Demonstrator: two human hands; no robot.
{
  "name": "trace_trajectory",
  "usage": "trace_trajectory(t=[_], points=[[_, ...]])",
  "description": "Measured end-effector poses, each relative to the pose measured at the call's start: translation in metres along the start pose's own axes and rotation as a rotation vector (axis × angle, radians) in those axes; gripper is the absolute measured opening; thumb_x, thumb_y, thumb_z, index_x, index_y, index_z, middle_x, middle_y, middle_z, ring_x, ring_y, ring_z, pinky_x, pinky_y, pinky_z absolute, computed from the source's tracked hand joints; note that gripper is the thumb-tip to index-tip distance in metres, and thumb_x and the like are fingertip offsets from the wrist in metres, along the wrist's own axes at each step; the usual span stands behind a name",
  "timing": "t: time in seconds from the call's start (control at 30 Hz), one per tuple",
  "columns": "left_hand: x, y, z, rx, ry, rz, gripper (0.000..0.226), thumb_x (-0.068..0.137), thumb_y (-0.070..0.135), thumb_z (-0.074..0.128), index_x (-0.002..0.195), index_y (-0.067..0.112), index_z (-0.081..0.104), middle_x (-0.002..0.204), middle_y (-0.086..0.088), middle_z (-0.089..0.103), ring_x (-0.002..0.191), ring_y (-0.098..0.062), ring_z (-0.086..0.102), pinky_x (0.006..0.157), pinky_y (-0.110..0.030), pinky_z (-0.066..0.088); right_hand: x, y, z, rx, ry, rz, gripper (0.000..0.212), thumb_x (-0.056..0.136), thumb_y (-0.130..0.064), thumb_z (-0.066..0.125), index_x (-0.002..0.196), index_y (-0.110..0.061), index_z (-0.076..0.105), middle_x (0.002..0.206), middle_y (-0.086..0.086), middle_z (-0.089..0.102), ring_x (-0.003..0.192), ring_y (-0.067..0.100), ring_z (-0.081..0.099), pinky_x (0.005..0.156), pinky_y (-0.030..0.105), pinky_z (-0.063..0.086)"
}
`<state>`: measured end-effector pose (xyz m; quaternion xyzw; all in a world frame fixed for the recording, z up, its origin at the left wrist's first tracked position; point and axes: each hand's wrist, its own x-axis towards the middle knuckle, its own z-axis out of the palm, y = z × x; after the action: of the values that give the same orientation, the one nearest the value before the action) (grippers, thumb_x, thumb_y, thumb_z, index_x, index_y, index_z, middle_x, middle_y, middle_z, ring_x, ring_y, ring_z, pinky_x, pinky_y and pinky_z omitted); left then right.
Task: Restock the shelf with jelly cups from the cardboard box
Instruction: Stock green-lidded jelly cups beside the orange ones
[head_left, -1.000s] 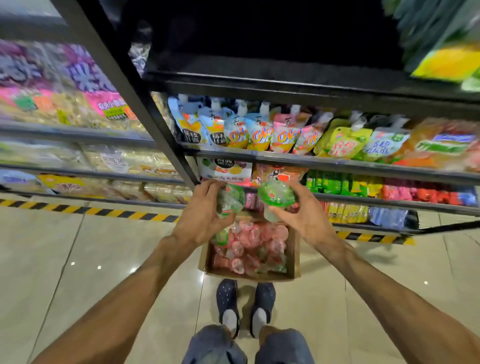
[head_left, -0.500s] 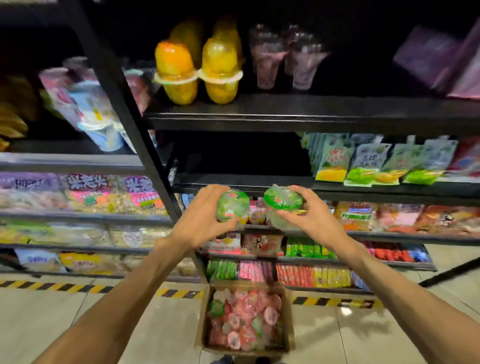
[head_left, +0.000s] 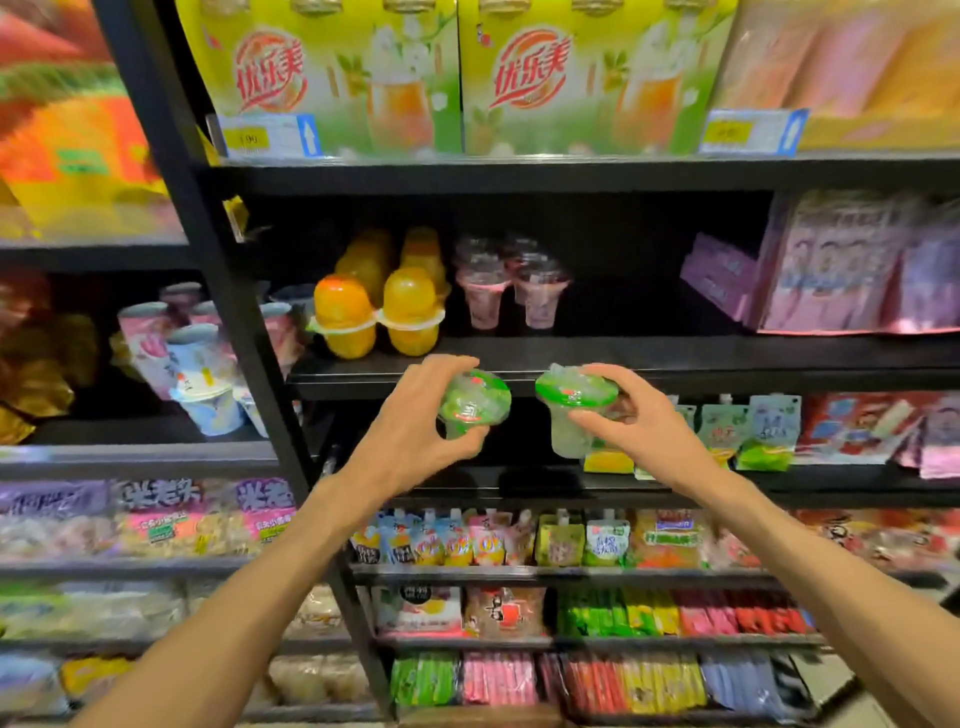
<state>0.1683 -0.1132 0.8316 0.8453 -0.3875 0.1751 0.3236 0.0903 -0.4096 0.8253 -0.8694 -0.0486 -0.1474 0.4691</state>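
Now the left hand (head_left: 415, 415) grips a clear plastic jelly cup with a green foil lid (head_left: 474, 402), tilted. Just right, the right hand (head_left: 631, 415) holds a second green-lidded clear cup (head_left: 571, 410), both near the black metal shelf's (head_left: 623, 358) front edge.

Black shelving (head_left: 597, 174) (stocked snack packets (head_left: 613, 618))

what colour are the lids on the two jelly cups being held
Green, with small red markings, on both the left cup and the right cup; seen in the head view.

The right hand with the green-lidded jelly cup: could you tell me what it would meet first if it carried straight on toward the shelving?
Probably the black shelf's front edge just behind the right hand; depth is unclear.
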Motion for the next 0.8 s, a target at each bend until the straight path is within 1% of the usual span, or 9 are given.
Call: trace_trajectory(t=[0.07, 0.13, 0.17, 0.23, 0.3, 0.4, 0.53, 0.67, 0.8], points=[[0.014, 0.008, -0.004, -0.004, 0.023, 0.029, 0.066, 0.085, 0.033, 0.078, 0.143, 0.029, 0.046, 0.138, 0.012, 0.049, 0.125, -0.013, 0.049, 0.104, -0.034, 0.045, 0.007, -0.007, -0.009, 0.038, 0.028, -0.027, 0.048, 0.090, -0.045, 0.077, 0.135, -0.040, 0.058, 0.125, -0.015, 0.066, 0.105, 0.008, 0.068, 0.089, 0.035, 0.057], [0.029, 0.017, -0.007, -0.018, 0.061, 0.056, 0.060, 0.086, 0.032, 0.077, 0.139, 0.029, 0.049, 0.136, 0.012, 0.050, 0.127, -0.010, 0.048, 0.106, -0.032, 0.044, 0.015, -0.013, -0.015, 0.064, 0.041, -0.053, 0.045, 0.092, -0.040, 0.077, 0.133, -0.039, 0.060, 0.123, -0.021, 0.067, 0.104, 0.006, 0.069, 0.086, 0.025, 0.054], [0.037, 0.021, -0.008, -0.024, 0.086, 0.068, 0.058, 0.087, 0.031, 0.077, 0.138, 0.028, 0.051, 0.135, 0.012, 0.051, 0.127, -0.008, 0.048, 0.105, -0.030, 0.043, 0.020, -0.016, -0.018, 0.078, 0.047, -0.064, 0.045, 0.092, -0.038, 0.077, 0.134, -0.038, 0.059, 0.124, -0.022, 0.067, 0.105, 0.006, 0.069, 0.086, 0.024, 0.054], [0.051, 0.028, -0.008, -0.035, 0.139, 0.075, 0.053, 0.087, 0.028, 0.077, 0.134, 0.027, 0.054, 0.132, 0.012, 0.051, 0.124, -0.007, 0.050, 0.102, -0.029, 0.045, 0.030, -0.018, -0.022, 0.087, 0.064, -0.073, 0.049, 0.092, -0.040, 0.077, 0.137, -0.037, 0.058, 0.127, -0.016, 0.067, 0.106, 0.007, 0.070, 0.087, 0.027, 0.056], [0.065, 0.030, -0.006, -0.039, 0.176, 0.079, 0.048, 0.087, 0.026, 0.077, 0.130, 0.027, 0.056, 0.129, 0.012, 0.053, 0.123, -0.009, 0.051, 0.100, -0.033, 0.047, 0.039, -0.020, -0.025, 0.087, 0.086, -0.077, 0.052, 0.092, -0.043, 0.077, 0.140, -0.037, 0.056, 0.128, -0.011, 0.067, 0.105, 0.005, 0.070, 0.084, 0.025, 0.057], [0.084, 0.024, 0.002, -0.023, 0.199, 0.067, 0.047, 0.086, 0.027, 0.076, 0.129, 0.026, 0.057, 0.129, 0.011, 0.054, 0.122, -0.010, 0.052, 0.098, -0.038, 0.049, 0.052, -0.020, -0.025, 0.089, 0.116, -0.085, 0.056, 0.092, -0.045, 0.077, 0.142, -0.038, 0.053, 0.133, -0.010, 0.064, 0.110, 0.005, 0.069, 0.094, 0.033, 0.058], [0.096, 0.011, 0.016, -0.008, 0.214, 0.031, 0.044, 0.086, 0.026, 0.076, 0.127, 0.023, 0.059, 0.127, 0.008, 0.054, 0.120, -0.008, 0.053, 0.095, -0.038, 0.050, 0.064, -0.014, -0.022, 0.079, 0.134, -0.093, 0.060, 0.090, -0.046, 0.078, 0.143, -0.037, 0.052, 0.136, -0.012, 0.061, 0.115, 0.004, 0.066, 0.100, 0.037, 0.056], [0.102, 0.002, 0.024, 0.003, 0.227, 0.007, 0.041, 0.091, 0.025, 0.074, 0.129, 0.023, 0.059, 0.132, 0.008, 0.055, 0.126, -0.005, 0.051, 0.102, -0.033, 0.048, 0.074, -0.009, -0.019, 0.063, 0.142, -0.091, 0.063, 0.090, -0.045, 0.079, 0.145, -0.034, 0.051, 0.136, -0.013, 0.057, 0.115, 0.004, 0.065, 0.101, 0.035, 0.056], [0.106, -0.006, 0.029, 0.039, 0.187, 0.010, 0.051, 0.091, 0.016, 0.076, 0.137, 0.021, 0.054, 0.142, 0.006, 0.050, 0.133, -0.008, 0.047, 0.109, -0.034, 0.045, 0.081, -0.005, -0.015, 0.045, 0.156, -0.073, 0.067, 0.089, -0.049, 0.076, 0.148, -0.033, 0.048, 0.138, -0.013, 0.053, 0.118, 0.004, 0.063, 0.102, 0.032, 0.055]])
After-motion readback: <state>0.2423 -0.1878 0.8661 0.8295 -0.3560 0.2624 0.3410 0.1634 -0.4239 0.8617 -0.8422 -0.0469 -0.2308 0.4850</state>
